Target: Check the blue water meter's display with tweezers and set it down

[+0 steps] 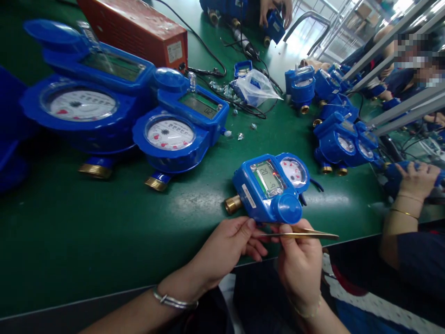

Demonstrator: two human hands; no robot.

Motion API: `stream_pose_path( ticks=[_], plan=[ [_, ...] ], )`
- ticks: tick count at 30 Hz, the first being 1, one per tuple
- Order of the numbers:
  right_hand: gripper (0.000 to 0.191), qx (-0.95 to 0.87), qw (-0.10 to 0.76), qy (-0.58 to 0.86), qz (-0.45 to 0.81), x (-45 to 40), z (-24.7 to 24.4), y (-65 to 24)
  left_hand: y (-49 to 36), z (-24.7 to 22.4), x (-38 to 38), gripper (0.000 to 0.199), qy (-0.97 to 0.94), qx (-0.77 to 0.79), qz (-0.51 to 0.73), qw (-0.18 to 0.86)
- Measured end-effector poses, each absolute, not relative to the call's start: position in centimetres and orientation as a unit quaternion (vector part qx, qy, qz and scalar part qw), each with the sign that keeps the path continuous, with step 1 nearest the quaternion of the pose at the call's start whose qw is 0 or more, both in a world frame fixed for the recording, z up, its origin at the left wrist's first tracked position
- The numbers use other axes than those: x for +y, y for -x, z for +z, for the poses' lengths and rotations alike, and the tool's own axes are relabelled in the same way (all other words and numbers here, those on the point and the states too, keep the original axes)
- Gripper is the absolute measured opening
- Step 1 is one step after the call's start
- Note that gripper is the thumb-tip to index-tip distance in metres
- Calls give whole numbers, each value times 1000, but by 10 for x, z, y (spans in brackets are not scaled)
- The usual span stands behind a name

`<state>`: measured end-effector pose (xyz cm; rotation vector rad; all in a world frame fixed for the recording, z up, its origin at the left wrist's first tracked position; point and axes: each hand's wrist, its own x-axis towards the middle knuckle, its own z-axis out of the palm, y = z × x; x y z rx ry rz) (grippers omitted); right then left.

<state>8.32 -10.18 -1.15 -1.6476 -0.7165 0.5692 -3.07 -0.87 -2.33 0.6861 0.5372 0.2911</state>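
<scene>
A blue water meter point(257, 197) with a lit display, a round dial and a brass fitting lies near the table's front edge. My left hand point(232, 241) is at its near side, thumb and fingers pressed together at the casing; what they pinch there is too small to name. Gold-coloured tweezers point(309, 235) are in my right hand point(301, 260), their tips pointing left towards my left fingertips. The underside of the meter, where both hands meet, is hidden.
Large blue meters point(170, 134) stand at the left, before an orange box point(139, 32). A plastic bag point(257, 88), cables and small scraps lie behind. More meters point(344, 144) stand right; other people's hands point(417, 183) work at the right and top.
</scene>
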Motion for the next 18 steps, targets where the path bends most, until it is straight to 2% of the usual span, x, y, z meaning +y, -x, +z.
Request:
stream_pose_path(
  ticks=[2,8,10,13,18],
  plan=[
    [13,-270,617,685,277,-101,-19,-86,31,-23,-9,33,-321,260,135,901],
    [13,-280,620,655,328,-105,-29,-87,32,-21,-8,37,-317,293,106,896],
    [10,-308,618,660,296,-107,-27,-84,33,-21,-8,38,-315,294,99,897],
    [5,-370,615,673,178,-108,-20,-79,34,-22,-8,38,-314,289,104,898],
    [21,-471,578,664,48,-105,-15,-75,34,-22,-7,34,-309,276,114,903]
  ],
)
